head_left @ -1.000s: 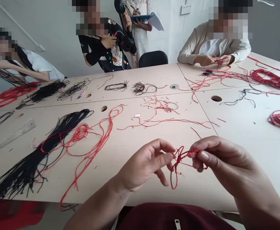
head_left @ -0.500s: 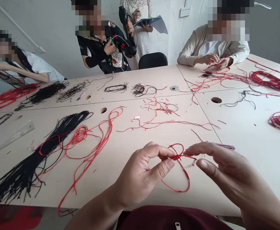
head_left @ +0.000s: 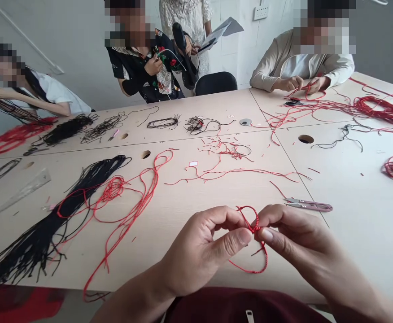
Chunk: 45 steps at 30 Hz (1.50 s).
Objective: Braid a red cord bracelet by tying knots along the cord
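Observation:
Between my two hands, above the near part of the table, is a looped red braided cord (head_left: 265, 261) with a small knot. My left hand (head_left: 210, 244) pinches the knot from the left, thumb and forefinger closed. From the other side my right hand (head_left: 292, 237) pinches the same cord close to the knot. One loop stands up above the fingertips and a larger one hangs below. The knot is partly hidden by my fingers. Just beyond my right hand lie thread snips (head_left: 309, 205).
A bundle of black cords (head_left: 72, 202) and tangled red cords (head_left: 146, 193) lie to the left. Red scraps (head_left: 230, 150) are scattered mid-table. Holes (head_left: 306, 139) pierce the tabletop (head_left: 196, 264). Across it, a person (head_left: 304, 67) handles red cord; others are at the back and left.
My right hand has closed from open fingers onto the cord beside the knot. The knot has turned and shifted slightly right. The snips now show more fully.

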### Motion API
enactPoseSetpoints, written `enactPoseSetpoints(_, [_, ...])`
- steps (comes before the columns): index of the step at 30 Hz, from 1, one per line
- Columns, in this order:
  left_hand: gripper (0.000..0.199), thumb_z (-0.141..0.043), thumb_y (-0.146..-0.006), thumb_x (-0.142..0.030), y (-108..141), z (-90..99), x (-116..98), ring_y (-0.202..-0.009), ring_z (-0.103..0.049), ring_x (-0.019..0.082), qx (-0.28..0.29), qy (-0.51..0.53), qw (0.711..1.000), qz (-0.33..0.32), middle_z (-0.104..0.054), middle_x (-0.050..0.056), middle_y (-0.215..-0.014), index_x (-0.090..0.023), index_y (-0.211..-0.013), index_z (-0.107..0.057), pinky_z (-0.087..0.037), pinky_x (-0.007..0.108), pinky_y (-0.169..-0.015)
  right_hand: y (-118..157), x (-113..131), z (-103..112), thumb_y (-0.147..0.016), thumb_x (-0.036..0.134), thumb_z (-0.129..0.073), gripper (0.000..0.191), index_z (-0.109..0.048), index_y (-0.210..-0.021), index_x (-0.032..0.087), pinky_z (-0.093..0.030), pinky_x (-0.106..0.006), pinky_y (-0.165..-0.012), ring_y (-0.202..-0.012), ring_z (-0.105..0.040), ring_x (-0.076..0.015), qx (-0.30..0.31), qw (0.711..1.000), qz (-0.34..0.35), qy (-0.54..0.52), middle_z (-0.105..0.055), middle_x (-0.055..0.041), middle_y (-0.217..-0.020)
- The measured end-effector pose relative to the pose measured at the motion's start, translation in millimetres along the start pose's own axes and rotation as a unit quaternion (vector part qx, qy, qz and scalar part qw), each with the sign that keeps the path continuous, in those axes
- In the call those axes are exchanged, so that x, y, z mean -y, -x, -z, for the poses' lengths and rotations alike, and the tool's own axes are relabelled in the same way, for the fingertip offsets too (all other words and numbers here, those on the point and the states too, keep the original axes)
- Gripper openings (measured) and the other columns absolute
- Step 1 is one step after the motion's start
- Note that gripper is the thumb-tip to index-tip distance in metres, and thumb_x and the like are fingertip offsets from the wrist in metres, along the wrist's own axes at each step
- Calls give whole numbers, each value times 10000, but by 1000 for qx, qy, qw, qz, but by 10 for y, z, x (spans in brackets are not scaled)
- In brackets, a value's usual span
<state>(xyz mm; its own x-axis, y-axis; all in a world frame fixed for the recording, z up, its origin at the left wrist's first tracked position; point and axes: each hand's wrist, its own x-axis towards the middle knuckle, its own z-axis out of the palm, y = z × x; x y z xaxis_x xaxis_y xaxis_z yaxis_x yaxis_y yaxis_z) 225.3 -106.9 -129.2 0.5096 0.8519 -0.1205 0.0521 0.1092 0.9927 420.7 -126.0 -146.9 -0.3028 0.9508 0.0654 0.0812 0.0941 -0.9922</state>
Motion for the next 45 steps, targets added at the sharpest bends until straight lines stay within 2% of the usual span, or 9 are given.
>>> enactPoseSetpoints(5, [85,-703,-895,-240,-35,-29,27,-730,-573,78,-30,96,995,8,-643,-41,-756,-194,-828,-678,-465,178,-712,18,-21,28,-971,296,-605,123,-635,-859,255,-484,-177,-601,-656,-589,-92,2,997,39,63,-648,48,-733])
enactPoseSetpoints(10, [76,-691,-889,-189,-49,-34,49,-671,-544,74,-31,76,997,14,-628,-43,-720,-191,-813,-692,-463,176,-663,-32,-101,58,-965,287,-613,58,-644,-929,255,-480,-208,-689,-777,-587,-120,-96,980,128,121,-616,14,-825])
enactPoseSetpoints(15, [63,-683,-890,-208,-71,-37,85,-818,-633,139,0,59,998,33,-706,8,-835,-189,-850,-728,-509,262,-788,-99,-122,42,-952,356,-642,155,-699,-871,237,-487,-227,-633,-713,-587,-125,-1,1000,26,-12,-616,0,-790])
enactPoseSetpoints(23, [113,-686,-889,-269,-75,-43,108,-725,-641,152,-49,-55,997,-4,-709,22,-778,-175,-831,-711,-521,267,-676,-101,-211,31,-904,385,-709,179,-663,-827,230,-451,-236,-647,-722,-521,-127,21,991,-28,-133,-582,6,-793])
enactPoseSetpoints(25, [47,-692,-886,-235,-28,-59,132,-779,-640,155,-130,-157,972,-120,-694,25,-836,-190,-874,-691,-528,273,-717,-102,-242,0,-917,404,-690,200,-646,-830,230,-441,-238,-646,-718,-500,-128,6,983,-46,-178,-569,9,-774])
enactPoseSetpoints(27, [71,-728,-854,-179,28,-80,154,-824,-624,150,-198,-276,908,-247,-662,18,-868,-205,-901,-682,-523,270,-761,-95,-260,-43,-915,410,-692,207,-642,-825,231,-434,-240,-644,-710,-482,-129,-18,972,-57,-226,-548,15,-749])
enactPoseSetpoints(29, [117,-753,-831,-149,73,-104,166,-813,-608,141,-208,-354,857,-313,-639,7,-846,-208,-900,-680,-519,258,-762,-80,-261,-91,-907,399,-704,197,-652,-817,231,-432,-236,-632,-697,-476,-127,-28,963,-57,-260,-549,17,-744])
enactPoseSetpoints(37, [185,-712,-836,-103,84,-180,146,-824,-597,169,-244,-428,799,-345,-643,8,-853,-238,-946,-649,-520,300,-764,-24,-189,-206,-878,334,-745,112,-716,-817,245,-496,-235,-692,-741,-565,-129,-67,955,-14,-289,-642,4,-783])
enactPoseSetpoints(45, [190,-669,-790,-56,63,-219,106,-752,-587,160,-242,-456,772,-369,-652,1,-782,-225,-865,-623,-496,308,-763,-12,-186,-228,-823,351,-797,143,-708,-789,245,-444,-211,-542,-611,-505,-104,-70,941,-40,-328,-628,15,-723])
